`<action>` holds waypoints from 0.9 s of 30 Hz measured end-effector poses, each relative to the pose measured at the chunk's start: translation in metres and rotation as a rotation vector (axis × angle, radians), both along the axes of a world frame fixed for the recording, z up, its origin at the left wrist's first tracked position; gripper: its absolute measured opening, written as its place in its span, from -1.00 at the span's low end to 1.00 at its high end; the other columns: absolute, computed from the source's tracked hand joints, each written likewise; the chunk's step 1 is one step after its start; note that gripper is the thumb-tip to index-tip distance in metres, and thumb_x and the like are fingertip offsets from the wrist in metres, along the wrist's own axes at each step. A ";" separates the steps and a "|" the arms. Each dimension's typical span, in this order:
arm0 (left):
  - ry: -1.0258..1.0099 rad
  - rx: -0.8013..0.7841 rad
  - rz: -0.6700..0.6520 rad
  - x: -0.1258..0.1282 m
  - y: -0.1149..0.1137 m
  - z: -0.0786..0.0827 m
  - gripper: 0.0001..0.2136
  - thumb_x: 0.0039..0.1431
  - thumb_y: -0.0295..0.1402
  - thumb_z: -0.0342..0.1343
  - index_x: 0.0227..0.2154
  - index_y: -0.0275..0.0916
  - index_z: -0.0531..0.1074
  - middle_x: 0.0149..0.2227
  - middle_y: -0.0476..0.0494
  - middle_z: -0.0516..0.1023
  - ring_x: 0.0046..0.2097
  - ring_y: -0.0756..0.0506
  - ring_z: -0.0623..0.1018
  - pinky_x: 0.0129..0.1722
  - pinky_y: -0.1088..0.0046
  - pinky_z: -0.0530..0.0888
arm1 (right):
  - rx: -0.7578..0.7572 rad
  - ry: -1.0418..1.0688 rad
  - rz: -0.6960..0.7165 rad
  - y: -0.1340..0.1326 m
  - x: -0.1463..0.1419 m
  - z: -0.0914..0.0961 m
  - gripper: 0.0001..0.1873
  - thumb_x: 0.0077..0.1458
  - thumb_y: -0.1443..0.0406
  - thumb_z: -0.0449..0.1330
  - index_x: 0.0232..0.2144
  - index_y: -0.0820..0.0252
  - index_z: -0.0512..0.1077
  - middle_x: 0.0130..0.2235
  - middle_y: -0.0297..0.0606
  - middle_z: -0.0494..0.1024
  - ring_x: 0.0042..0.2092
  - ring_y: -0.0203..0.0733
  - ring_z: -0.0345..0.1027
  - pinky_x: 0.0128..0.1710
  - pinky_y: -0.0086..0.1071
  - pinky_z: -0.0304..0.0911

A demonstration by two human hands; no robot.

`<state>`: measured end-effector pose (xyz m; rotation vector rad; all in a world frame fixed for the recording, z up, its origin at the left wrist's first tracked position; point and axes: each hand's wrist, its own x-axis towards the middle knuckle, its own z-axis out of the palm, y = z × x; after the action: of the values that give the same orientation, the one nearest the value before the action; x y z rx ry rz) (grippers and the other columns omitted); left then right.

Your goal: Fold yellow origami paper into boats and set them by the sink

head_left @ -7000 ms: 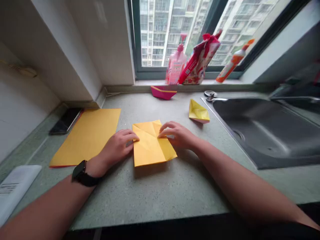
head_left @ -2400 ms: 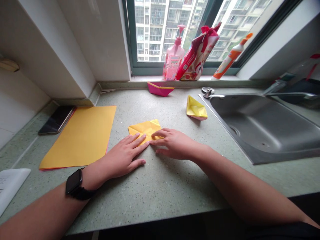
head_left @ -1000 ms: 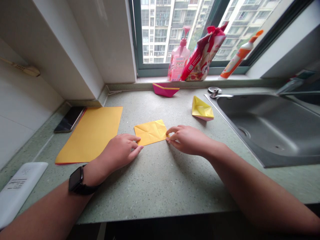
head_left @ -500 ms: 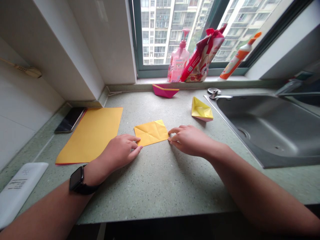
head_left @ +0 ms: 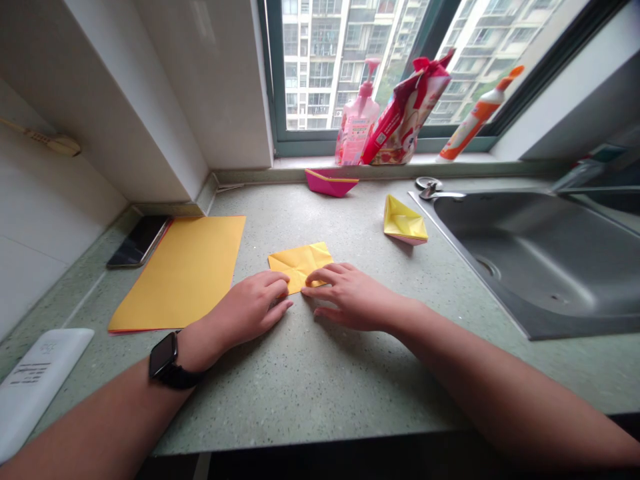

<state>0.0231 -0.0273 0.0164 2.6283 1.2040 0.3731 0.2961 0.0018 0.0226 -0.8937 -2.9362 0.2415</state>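
Left hand (head_left: 250,305) and right hand (head_left: 350,297), thumbs apart from fingers, touch the folded orange paper (head_left: 299,259); better to press its near edge evenly, keeping layers aligned.

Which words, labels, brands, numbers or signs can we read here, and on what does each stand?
None can be read clearly.
White slab: printed lines, blurred.
Pink pump bottle: print too small.
Red bag: white print and a square code, too small.
Orange-and-white bottle: markings blurred.
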 end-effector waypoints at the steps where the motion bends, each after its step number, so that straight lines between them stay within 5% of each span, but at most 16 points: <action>1: -0.010 -0.001 -0.019 0.000 0.000 -0.002 -0.73 0.52 -0.26 0.10 0.11 -0.20 0.59 0.20 -0.29 0.63 0.20 -0.28 0.61 0.27 0.07 0.58 | -0.007 -0.003 -0.006 0.000 0.000 0.000 -0.53 0.38 0.14 0.32 0.29 -0.04 0.57 0.24 -0.07 0.59 0.15 0.07 0.49 0.21 -0.02 0.35; 6: -0.040 -0.027 -0.090 -0.001 0.002 -0.009 -0.62 0.52 -0.21 0.14 0.30 -0.13 0.51 0.36 -0.30 0.50 0.37 -0.33 0.50 0.42 -0.05 0.45 | -0.005 0.026 -0.009 0.000 0.001 -0.002 -0.51 0.38 0.21 0.32 0.32 0.01 0.55 0.22 -0.02 0.60 0.16 0.09 0.48 0.22 0.01 0.36; 16: -0.012 -0.049 -0.094 -0.004 0.004 -0.007 -0.67 0.54 -0.21 0.14 0.24 -0.11 0.58 0.38 -0.27 0.49 0.34 -0.32 0.53 0.38 0.01 0.50 | -0.020 0.043 -0.019 0.007 0.007 0.001 -0.65 0.47 0.29 0.16 0.14 0.03 0.67 0.17 -0.11 0.66 0.11 0.01 0.52 0.19 -0.06 0.40; 27: -0.015 0.010 -0.076 -0.005 0.005 -0.005 -0.77 0.52 -0.25 0.16 0.06 -0.11 0.67 0.30 -0.26 0.57 0.28 -0.34 0.56 0.30 -0.07 0.53 | -0.055 -0.124 -0.301 0.005 0.010 0.025 -0.68 0.42 0.22 0.19 -0.12 0.02 0.79 0.15 -0.15 0.70 0.07 0.12 0.53 0.04 -0.08 0.40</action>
<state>0.0186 -0.0227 0.0111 2.6660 1.0963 0.3844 0.3065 0.0067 0.0473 -1.3869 -2.8611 0.2572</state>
